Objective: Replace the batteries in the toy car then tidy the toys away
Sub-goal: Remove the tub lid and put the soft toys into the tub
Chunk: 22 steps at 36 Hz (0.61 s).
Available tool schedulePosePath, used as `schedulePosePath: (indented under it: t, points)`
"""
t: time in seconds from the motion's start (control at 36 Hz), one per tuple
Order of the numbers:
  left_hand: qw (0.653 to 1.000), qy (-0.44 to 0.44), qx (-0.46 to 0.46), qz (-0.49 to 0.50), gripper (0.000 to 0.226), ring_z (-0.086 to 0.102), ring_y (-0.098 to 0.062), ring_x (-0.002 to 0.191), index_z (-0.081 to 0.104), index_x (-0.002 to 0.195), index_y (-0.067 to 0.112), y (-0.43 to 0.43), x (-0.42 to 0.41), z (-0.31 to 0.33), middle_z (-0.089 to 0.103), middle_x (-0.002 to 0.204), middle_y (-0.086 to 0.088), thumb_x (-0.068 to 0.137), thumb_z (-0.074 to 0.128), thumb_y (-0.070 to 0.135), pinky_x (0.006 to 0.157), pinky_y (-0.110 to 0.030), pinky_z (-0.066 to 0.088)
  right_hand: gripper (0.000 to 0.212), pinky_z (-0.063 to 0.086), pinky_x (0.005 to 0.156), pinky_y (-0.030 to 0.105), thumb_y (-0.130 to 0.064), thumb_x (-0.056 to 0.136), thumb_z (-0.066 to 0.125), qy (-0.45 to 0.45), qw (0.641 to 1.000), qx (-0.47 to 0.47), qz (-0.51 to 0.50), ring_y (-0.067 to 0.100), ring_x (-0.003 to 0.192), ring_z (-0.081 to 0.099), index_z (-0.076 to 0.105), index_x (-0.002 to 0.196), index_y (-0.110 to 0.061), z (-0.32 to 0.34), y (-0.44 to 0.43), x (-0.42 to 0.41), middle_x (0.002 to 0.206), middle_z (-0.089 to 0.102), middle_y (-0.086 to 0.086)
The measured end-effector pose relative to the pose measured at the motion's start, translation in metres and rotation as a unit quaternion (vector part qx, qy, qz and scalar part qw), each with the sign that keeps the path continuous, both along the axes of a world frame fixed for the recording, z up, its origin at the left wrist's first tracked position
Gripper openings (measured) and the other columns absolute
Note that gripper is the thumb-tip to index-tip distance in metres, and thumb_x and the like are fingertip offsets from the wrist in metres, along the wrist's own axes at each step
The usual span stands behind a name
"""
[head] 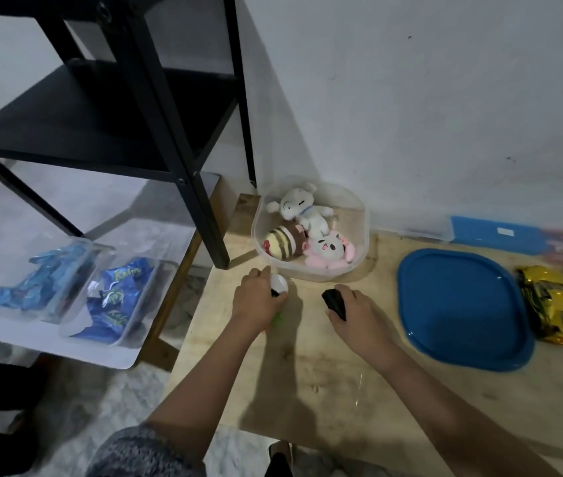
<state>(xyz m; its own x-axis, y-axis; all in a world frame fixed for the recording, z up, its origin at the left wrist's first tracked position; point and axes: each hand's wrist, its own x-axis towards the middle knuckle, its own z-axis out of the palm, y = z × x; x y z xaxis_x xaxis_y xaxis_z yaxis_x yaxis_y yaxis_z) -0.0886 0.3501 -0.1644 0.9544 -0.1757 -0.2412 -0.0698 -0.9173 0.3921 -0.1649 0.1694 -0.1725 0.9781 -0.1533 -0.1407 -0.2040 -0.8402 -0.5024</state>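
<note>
From the head view, the left hand (257, 299) curls around a small, smooth white round toy (279, 283) with a black patch, and a blurred green bit (276, 320) shows beneath the palm. The right hand (354, 316) grips a matte black object (334, 301) with a blunt end; what it is cannot be told. The hands are apart, and both are low over the wooden table (307, 373), whose pale top is grained and scuffed.

The toy car (550, 304), glossy yellow with dark windows, sits on the table at the far right. It is just beside a blue plastic lid (462, 311), a flat rounded square with a raised rim.

Beyond the hands stands a clear plastic tub (359, 215) with rounded corners. It holds three soft plush toys: a white dog (302, 208), a brown-and-cream striped plush (281, 244) and a pink-and-white plush (328, 251).

A blue-lidded box (493, 232) lies against the plain white wall (410, 98), which has a few dark specks. To the left a black metal shelf unit (118, 118) stands with one leg on the table's corner. Below it, a low white surface (108, 204) carries two clear trays (125, 301) of crinkled blue packets. The floor (128, 390) looks pale and marbled. A grey knitted sleeve (142, 452) covers the left upper arm.
</note>
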Motion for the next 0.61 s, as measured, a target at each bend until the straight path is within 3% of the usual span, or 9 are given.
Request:
schedulePosePath:
  t: [0.06,0.17,0.28,0.39,0.5,0.61]
  points:
    - [0.999,0.017,-0.019,0.021,0.063,0.044,-0.031,0.116,0.035,0.138,0.010,0.002,-0.004,0.004,0.045,0.127,-0.013,0.087,0.059,0.036,0.092,-0.040,0.043,0.042,0.041,0.069,0.030,-0.032,0.088,0.057,-0.007,0.999,0.024,-0.025,0.025,0.098,0.053,0.044,0.126,-0.017,0.014,-0.008,-0.002,0.109,0.055,0.007]
    - [0.988,0.056,-0.108,0.098,0.057,0.043,-0.032,0.115,0.043,0.131,0.004,0.005,-0.013,0.019,0.037,0.129,-0.015,0.085,0.062,0.033,0.089,-0.032,0.040,0.052,0.042,0.083,0.031,-0.031,0.085,0.062,-0.007,0.990,0.108,-0.089,0.023,0.105,0.050,0.042,0.130,-0.018,0.036,-0.027,-0.006,0.114,0.049,0.006]
    - [0.974,0.082,-0.143,0.156,0.059,0.049,-0.031,0.107,0.048,0.124,0.002,0.011,-0.020,0.031,0.048,0.121,-0.018,0.082,0.065,0.039,0.081,-0.032,0.042,0.045,0.042,0.087,0.031,-0.027,0.084,0.065,-0.028,0.959,0.246,-0.134,0.018,0.102,0.049,0.047,0.126,-0.024,0.061,-0.049,-0.017,0.112,0.050,0.000]
    - [0.949,0.084,-0.230,0.201,0.052,0.057,-0.027,0.096,0.056,0.115,0.003,0.020,-0.027,0.040,0.061,0.108,-0.012,0.080,0.067,0.041,0.075,-0.033,0.045,0.013,0.052,0.087,0.042,-0.021,0.087,0.062,-0.029,0.888,0.412,-0.204,0.022,0.100,0.058,0.054,0.098,-0.021,0.082,-0.066,-0.028,0.104,0.059,0.005]
    - [0.910,0.083,-0.336,0.228,0.033,0.060,-0.022,0.094,0.056,0.101,0.012,0.027,-0.028,0.056,0.061,0.103,-0.006,0.080,0.071,0.032,0.084,-0.035,0.052,0.029,0.052,0.078,0.036,-0.022,0.088,0.062,-0.041,0.812,0.506,-0.288,0.026,0.111,0.055,0.048,0.110,-0.009,0.093,-0.079,-0.033,0.116,0.054,0.012]
    - [0.869,0.084,-0.416,0.255,0.051,0.061,-0.024,0.097,0.051,0.117,0.003,0.031,-0.022,0.072,0.057,0.110,-0.011,0.079,0.072,0.030,0.080,-0.033,0.055,0.041,0.051,0.078,0.033,-0.027,0.088,0.061,-0.061,0.745,0.574,-0.335,0.027,0.108,0.057,0.046,0.119,-0.003,0.098,-0.085,-0.032,0.123,0.052,0.015]
